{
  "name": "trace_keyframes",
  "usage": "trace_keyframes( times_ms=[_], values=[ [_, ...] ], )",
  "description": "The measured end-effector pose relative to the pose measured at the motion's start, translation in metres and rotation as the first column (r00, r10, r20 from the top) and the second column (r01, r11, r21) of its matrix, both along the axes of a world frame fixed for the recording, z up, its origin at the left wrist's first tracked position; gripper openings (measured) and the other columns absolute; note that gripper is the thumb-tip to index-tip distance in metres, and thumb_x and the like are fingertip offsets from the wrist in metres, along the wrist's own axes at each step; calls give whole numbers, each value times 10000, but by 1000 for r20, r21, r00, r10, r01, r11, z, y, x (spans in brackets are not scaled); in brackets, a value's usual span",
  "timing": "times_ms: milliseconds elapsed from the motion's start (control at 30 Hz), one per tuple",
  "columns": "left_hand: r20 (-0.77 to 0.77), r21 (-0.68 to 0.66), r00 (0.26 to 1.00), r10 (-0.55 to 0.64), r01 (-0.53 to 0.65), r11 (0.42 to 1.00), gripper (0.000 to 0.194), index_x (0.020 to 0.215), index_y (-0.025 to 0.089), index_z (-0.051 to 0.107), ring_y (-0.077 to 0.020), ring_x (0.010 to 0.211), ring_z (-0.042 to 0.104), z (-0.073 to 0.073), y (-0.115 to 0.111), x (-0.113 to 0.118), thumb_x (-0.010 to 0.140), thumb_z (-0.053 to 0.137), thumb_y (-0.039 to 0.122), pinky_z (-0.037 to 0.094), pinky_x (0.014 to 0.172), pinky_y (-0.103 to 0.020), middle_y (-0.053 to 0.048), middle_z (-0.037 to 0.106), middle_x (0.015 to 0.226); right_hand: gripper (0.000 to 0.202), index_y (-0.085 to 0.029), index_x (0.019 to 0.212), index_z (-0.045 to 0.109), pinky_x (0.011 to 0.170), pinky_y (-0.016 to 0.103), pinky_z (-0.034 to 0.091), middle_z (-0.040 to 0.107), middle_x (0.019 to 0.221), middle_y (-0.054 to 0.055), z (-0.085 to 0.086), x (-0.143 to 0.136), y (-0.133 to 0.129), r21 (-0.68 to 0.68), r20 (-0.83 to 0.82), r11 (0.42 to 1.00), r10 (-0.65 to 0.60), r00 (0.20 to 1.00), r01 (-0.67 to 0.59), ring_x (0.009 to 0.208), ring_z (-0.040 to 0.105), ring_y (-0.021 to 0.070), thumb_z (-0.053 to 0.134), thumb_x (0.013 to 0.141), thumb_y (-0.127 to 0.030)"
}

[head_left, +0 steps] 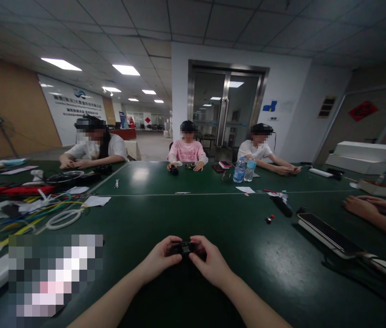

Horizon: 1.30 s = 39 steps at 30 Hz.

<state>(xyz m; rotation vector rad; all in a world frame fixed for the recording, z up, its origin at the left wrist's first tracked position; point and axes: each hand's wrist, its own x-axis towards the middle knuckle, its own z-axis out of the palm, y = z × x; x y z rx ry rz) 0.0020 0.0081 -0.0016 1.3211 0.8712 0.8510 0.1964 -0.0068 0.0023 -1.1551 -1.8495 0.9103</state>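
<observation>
Close in front of me, a small black object [186, 249] is held between both hands just over the dark green table [138, 282]. Its kind is too dark and small to make out. The fingers and thumb of my left hand [165, 255] close on its left end. On its right end, the fingertips and thumb of my right hand [208, 262] are pinched in the same way. The fingers hide both ends, so only the middle of the piece shows.
Cables [64, 219] and papers [96, 201] lie at left, beside a blurred-out device. A phone [329, 234] rests at right, near a co-worker's hands [362, 207]. Two water bottles [239, 171] stand farther back. Three people sit across the table.
</observation>
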Motion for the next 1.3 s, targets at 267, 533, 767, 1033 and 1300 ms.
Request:
trace_keyframes(
  times_ms=[267,533,767,1033,1300],
  values=[
    [211,-245,968,137,-84,966,309,1004,171,506,-191,812,626,16,-5,7,725,626,224,462,737,-310,-79,634,923,377,-255,1081,490,862,365,431,605,975,17,4,-1,8,-4,-47,1000,-26,999,26,948,568,185,584,718,-217],
    [417,-576,848,327,-32,816,391,996,124,506,-173,713,648,13,1,20,847,362,456,499,724,-298,-110,647,851,372,-236,1046,490,891,363,409,602,971,20,2,-4,10,-3,-131,997,-74,989,74,965,562,180,601,693,-197],
    [588,-638,690,423,74,766,519,980,71,508,-224,796,649,5,-3,44,857,245,502,501,760,-338,-163,636,871,328,-224,1009,514,909,361,387,597,992,27,1,-6,14,-15,-141,994,-113,984,112,1001,547,185,582,691,-181],
    [605,-678,650,459,119,725,479,1046,66,489,-227,782,648,-4,-7,47,875,258,449,512,694,-347,-163,645,864,345,-231,1029,512,904,344,394,591,1034,24,-9,-9,11,-95,-148,989,-123,981,110,1011,544,177,563,694,-166],
    [658,-631,637,402,176,755,557,1073,59,482,-264,876,624,0,-6,42,855,241,511,510,694,-372,-169,637,887,353,-245,1048,504,922,353,380,592,1041,7,-2,-11,4,-55,-121,997,-55,991,48,1004,537,172,550,708,-162]
  ],
)
